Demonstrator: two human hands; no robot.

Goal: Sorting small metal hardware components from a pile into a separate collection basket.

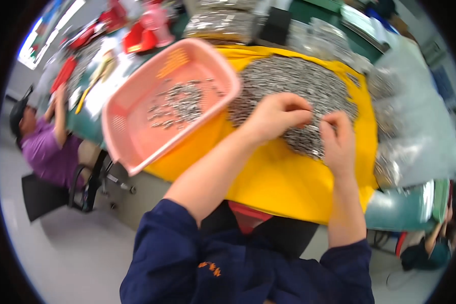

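Observation:
A broad heap of small shiny metal parts [294, 76] lies on a yellow cloth [283, 182] spread over the table. Over the heap's near part, my left hand [281, 116] is closed, thumb and fingertips pinched together; whatever sits between them is too small to make out. Close by on its right, my right hand [338, 144] also has thumb and index finger brought together near the heap's edge, and what they hold cannot be seen. To the left, a pink plastic basket [131, 111] rests partly on the cloth, with a scatter of similar metal pieces [185, 101] on its bottom.
Clear bags of parts [390, 162] line the right side on pale plastic sheeting [425, 111]. Packed bundles [223, 23] and a black block [274, 25] stand at the back. Red containers [139, 38] sit far left, near a seated person in purple [48, 147]. Another person [425, 253] is at far right.

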